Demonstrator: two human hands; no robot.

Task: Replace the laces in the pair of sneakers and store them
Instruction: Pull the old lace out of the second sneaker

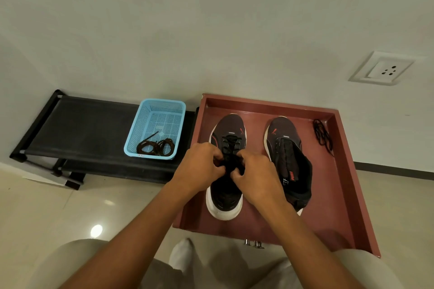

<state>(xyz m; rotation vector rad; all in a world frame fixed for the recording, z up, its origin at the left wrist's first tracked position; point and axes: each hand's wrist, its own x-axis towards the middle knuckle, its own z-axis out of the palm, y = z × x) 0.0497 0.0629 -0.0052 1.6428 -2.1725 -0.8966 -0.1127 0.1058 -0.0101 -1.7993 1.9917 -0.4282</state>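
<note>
Both hands, the left hand and right hand, are pinching the black lace with closed fingers over the left sneaker in the red tray.

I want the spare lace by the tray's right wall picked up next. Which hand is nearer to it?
Right. The right hand works the left sneaker, nearer the loose lace; the left hand lies farther left.

Bare tray floor between sneakers; loose lace beside right wall.
</note>
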